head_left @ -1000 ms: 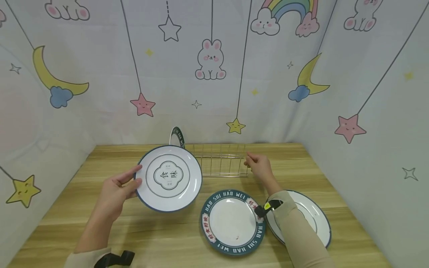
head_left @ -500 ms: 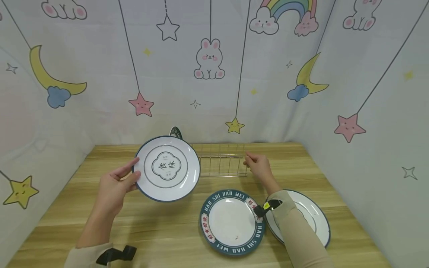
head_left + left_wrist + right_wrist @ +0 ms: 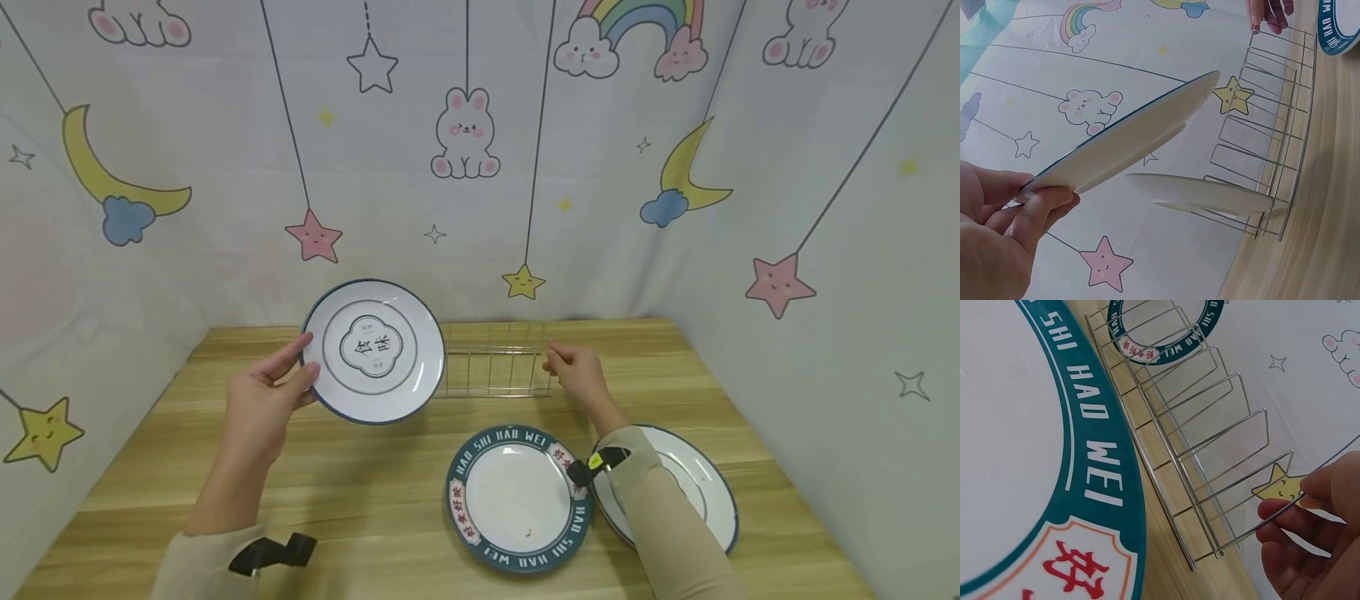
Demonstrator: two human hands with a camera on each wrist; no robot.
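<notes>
My left hand point(image 3: 258, 404) grips a white plate point(image 3: 375, 396) with a thin blue rim by its left edge, thumb in front. The plate is raised and tilted, its printed face toward me. Behind it stands a wire dish rack point(image 3: 491, 389), whose left part it hides in the head view. At the rack's far-right end, my right hand point(image 3: 1316, 531) pinches an end wire between thumb and fingers. One plate point(image 3: 1204, 192) with a green lettered rim point(image 3: 1141, 355) stands in the rack's left end; the held plate is apart from it.
A green-rimmed lettered plate point(image 3: 517, 500) lies flat on the wooden table point(image 3: 360, 517) in front of the rack. To its right, a white blue-rimmed plate point(image 3: 705, 492) lies partly under my right forearm. A patterned curtain point(image 3: 420, 192) hangs behind and at the sides.
My left hand has lifted the plate upward and farther back, so it now covers the plate standing in the rack in the head view. The right hand has kept its place on the rack.
</notes>
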